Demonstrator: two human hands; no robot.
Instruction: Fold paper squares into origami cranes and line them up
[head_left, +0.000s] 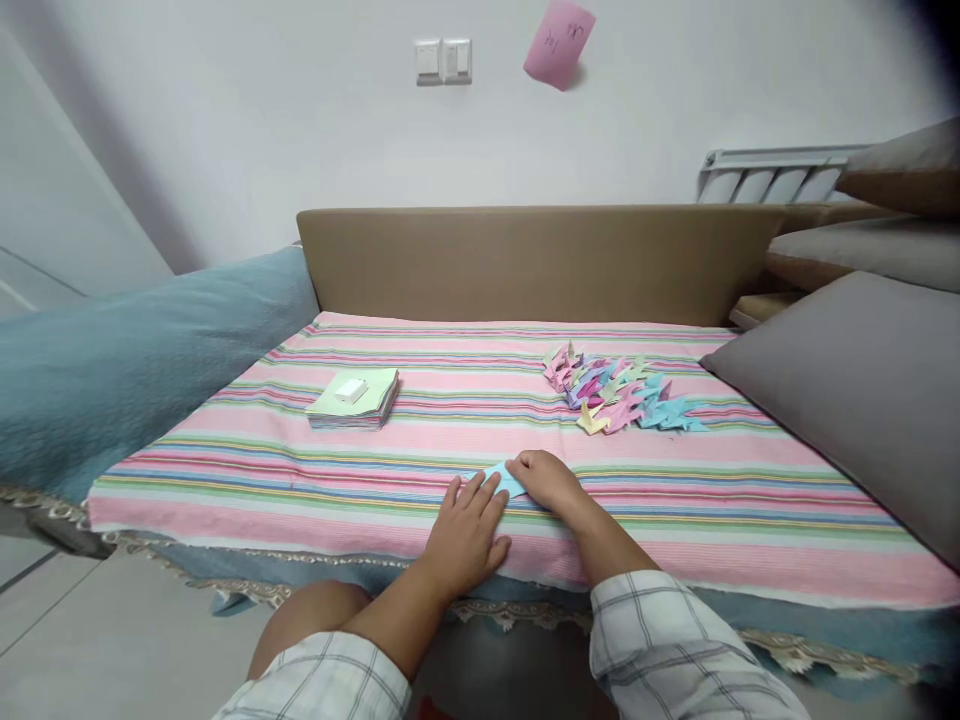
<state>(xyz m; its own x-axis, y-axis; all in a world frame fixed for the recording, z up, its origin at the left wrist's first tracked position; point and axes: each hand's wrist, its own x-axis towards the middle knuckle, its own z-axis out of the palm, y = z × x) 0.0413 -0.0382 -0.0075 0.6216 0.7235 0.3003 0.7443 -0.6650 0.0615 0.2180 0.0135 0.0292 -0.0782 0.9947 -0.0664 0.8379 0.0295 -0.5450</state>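
Note:
A small light-blue folded paper (pixel 506 479) lies on the striped cloth near the front edge of the seat. My left hand (pixel 466 530) rests flat over its left part, fingers spread and fingertips touching the paper. At the paper's right end, my right hand (pixel 549 480) is closed, with the thumb and curled fingers on its edge. The fingers hide part of the folds. Beyond my right hand sits a pile of folded paper cranes (pixel 619 392) in pink, purple, green, yellow and blue. To the far left stands a stack of coloured paper sheets (pixel 382 398) with a small white block (pixel 351 390) on top.
The striped cloth (pixel 247 470) covers the seat up to a brown backrest (pixel 525 262). Grey cushions (pixel 847 390) are piled at the right, and a blue-covered armrest (pixel 165 340) bounds the left. A pink note (pixel 559 45) and light switches (pixel 443 62) are on the wall.

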